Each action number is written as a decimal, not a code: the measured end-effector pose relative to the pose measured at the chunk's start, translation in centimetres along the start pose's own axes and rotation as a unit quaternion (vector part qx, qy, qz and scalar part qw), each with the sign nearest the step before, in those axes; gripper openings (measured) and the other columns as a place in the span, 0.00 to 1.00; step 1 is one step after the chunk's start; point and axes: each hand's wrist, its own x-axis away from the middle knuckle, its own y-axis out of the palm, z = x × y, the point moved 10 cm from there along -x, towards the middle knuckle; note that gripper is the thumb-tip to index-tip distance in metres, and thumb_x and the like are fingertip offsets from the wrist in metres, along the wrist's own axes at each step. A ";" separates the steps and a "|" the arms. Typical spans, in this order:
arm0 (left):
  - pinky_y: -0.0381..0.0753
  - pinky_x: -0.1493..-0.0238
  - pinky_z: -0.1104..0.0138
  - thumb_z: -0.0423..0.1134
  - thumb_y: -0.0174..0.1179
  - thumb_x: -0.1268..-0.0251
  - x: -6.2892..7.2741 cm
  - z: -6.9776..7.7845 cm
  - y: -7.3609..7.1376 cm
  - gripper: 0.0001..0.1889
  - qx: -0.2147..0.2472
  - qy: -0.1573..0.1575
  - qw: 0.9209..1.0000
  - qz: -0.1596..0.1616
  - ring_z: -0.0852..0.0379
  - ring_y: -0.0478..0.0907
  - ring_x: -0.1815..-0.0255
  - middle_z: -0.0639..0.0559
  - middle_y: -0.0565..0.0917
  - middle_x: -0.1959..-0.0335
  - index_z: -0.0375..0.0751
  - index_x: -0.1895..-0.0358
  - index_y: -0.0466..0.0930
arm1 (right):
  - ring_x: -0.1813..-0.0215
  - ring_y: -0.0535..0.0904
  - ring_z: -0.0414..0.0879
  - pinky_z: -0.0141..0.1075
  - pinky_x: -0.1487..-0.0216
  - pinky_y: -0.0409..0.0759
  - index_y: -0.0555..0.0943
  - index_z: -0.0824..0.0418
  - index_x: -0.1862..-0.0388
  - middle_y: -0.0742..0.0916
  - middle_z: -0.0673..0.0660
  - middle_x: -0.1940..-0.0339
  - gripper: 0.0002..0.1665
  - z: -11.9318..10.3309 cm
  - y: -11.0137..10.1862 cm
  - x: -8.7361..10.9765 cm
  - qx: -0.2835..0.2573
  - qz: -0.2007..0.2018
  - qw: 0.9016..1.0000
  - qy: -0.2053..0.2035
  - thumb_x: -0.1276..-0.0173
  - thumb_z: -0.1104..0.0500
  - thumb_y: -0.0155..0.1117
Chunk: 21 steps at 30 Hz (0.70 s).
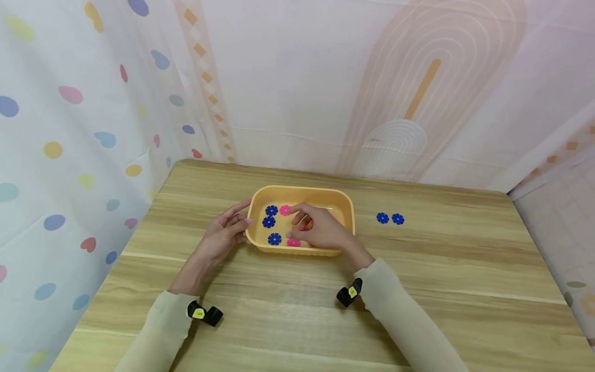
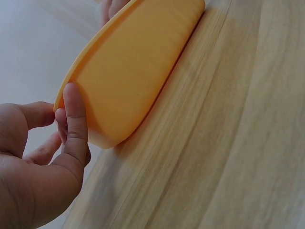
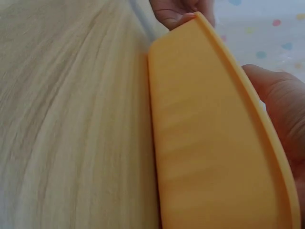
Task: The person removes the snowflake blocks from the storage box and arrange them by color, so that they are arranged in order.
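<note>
A yellow-orange plastic tray (image 1: pixel 344 206) sits on the table with small notched discs inside. My left hand (image 1: pixel 222 232) grips its left rim, thumb on the rim and fingers (image 2: pixel 75 114) against the outer wall. Over the tray's inside hovers my right hand (image 1: pixel 321 227), thumb and forefinger apart, the forefinger tip beside a pink disc (image 1: pixel 284 210). Another pink disc (image 1: pixel 294 242) lies by the thumb, and more pink shows under the hand, partly hidden. Three blue discs (image 1: pixel 268 221) lie at the tray's left end. The tray wall hides the right fingertips in the right wrist view.
Two blue discs (image 1: pixel 390 218) lie side by side on the wooden table (image 1: pixel 279 310), right of the tray. Patterned curtains (image 1: pixel 297 103) hang behind the table and along its left side.
</note>
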 end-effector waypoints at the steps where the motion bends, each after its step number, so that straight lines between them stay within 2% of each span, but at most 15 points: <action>1: 0.90 0.63 0.69 0.34 0.58 0.23 0.0 0.0 0.0 0.31 -0.001 0.001 1.000 0.000 0.58 0.82 0.66 0.45 0.79 0.50 0.49 0.20 0.62 | 0.52 0.82 0.46 0.33 0.55 0.85 0.76 0.55 0.32 0.86 0.55 0.50 0.34 -0.1 0.3 -0.2 0.001 -0.005 1.000 -0.003 0.34 0.48 0.76; 9: 0.89 0.63 0.69 0.34 0.58 0.23 0.1 0.1 0.0 0.32 0.000 0.000 1.000 -0.004 0.59 0.82 0.66 0.46 0.79 0.52 0.48 0.20 0.61 | 0.56 0.82 0.45 0.30 0.53 0.83 0.79 0.59 0.37 0.88 0.56 0.54 0.30 -1.2 2.4 -1.6 0.027 -0.041 0.998 -0.044 0.36 0.53 0.78; 15: 0.90 0.63 0.69 0.35 0.59 0.24 0.3 0.1 0.1 0.32 0.006 0.002 1.000 -0.009 0.59 0.83 0.66 0.46 0.80 0.53 0.46 0.20 0.61 | 0.59 0.81 0.42 0.30 0.54 0.82 0.81 0.59 0.41 0.88 0.54 0.58 0.24 -1.5 3.6 -2.3 0.042 -0.071 0.996 -0.040 0.34 0.56 0.75; 21: 0.90 0.63 0.69 0.34 0.58 0.23 0.3 0.1 0.0 0.32 0.002 -0.002 1.000 -0.006 0.59 0.83 0.67 0.46 0.80 0.52 0.47 0.20 0.62 | 0.63 0.79 0.39 0.27 0.58 0.80 0.86 0.57 0.49 0.87 0.51 0.63 0.15 -1.5 4.3 -3.0 0.077 -0.086 0.992 -0.047 0.33 0.57 0.75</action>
